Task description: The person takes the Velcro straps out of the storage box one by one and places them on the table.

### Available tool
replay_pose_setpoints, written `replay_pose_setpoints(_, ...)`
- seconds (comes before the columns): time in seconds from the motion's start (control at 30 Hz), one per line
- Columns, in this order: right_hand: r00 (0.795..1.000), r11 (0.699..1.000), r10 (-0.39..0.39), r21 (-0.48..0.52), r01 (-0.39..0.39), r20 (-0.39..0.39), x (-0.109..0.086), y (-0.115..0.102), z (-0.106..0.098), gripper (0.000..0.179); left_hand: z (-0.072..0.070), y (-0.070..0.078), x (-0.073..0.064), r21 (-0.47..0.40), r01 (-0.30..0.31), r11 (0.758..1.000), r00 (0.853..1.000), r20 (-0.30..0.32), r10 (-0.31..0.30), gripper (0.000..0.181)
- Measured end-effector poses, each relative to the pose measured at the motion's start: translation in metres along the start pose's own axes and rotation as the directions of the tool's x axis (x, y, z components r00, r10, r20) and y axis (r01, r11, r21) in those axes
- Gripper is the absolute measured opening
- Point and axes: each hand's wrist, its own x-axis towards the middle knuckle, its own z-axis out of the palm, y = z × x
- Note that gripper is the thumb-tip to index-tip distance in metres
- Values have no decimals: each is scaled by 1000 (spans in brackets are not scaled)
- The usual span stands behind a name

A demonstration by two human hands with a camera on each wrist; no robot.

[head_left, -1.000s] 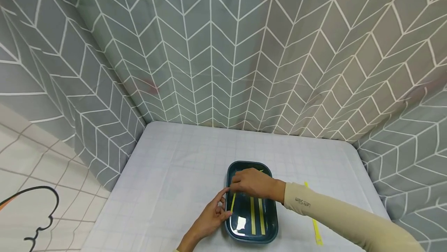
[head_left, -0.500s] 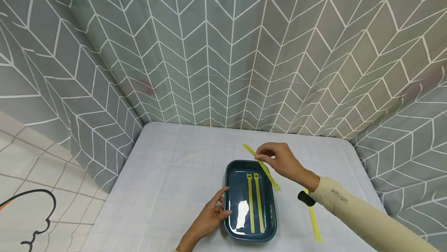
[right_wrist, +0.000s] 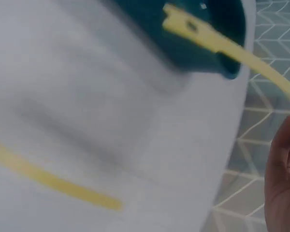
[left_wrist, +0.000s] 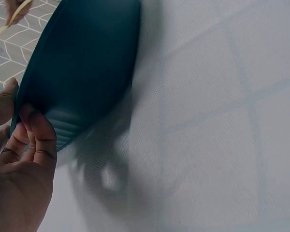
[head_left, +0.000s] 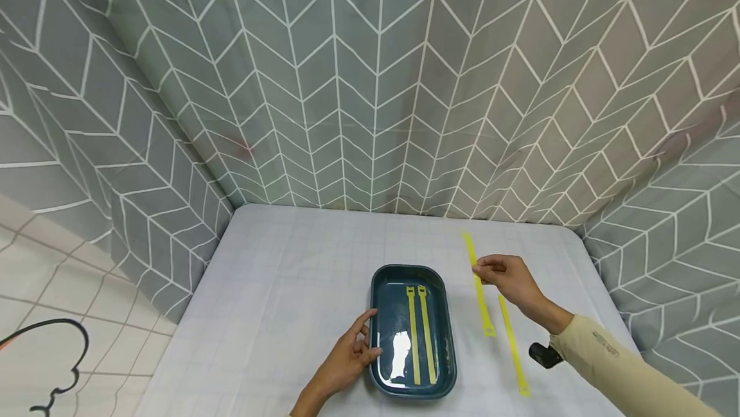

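Observation:
A deep teal rectangular dish (head_left: 388,320) stands on the table. My left hand (head_left: 342,358) holds its left rim; in the left wrist view the fingers (left_wrist: 41,137) bend against the outer wall. My right hand (head_left: 514,283), right of the dish, pinches a yellow cable strap (head_left: 483,306) near its middle. The strap hangs over the table, its slotted end (right_wrist: 191,25) pointing toward me. Two similar yellow straps, a left one (head_left: 414,343) and a right one (head_left: 428,343), lie side by side lengthwise in the dish, slotted ends away from me.
Another yellow strap (head_left: 513,349) lies on the white table cover (head_left: 289,288) to the right, below the right forearm's side. A black wrist camera (head_left: 545,356) sits at the right wrist. Grey patterned curtains (head_left: 358,115) enclose the table's back and sides.
My right hand has lifted a yellow strap out of the dish and carried it right, over the table. The left hand stays at the dish's rim.

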Motion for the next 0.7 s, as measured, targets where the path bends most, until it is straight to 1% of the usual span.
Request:
replay_pose_setpoints(0.1, 997, 997, 73, 20, -73, 11, -5, 15, 0, 32, 0, -1, 0, 9, 1, 1000, 1000, 0, -1, 73)
replay_pose_setpoints(0.37, 977, 975, 207, 77, -210, 42, -17, 54, 6, 32, -1, -1, 0, 6, -8, 1000, 1000, 7, 8, 72)
replay_pose_setpoints(0.47, 970, 966, 237, 88, -241, 50, -22, 66, 10, 30, -1, -1, 1, 2, -6, 1000, 1000, 9, 6, 73)
replay_pose_setpoints(0.7, 952, 948, 307, 83, -307, 21, -32, 85, 15, 26, -1, -1, 2, 3, -4, 1000, 1000, 9, 4, 73)
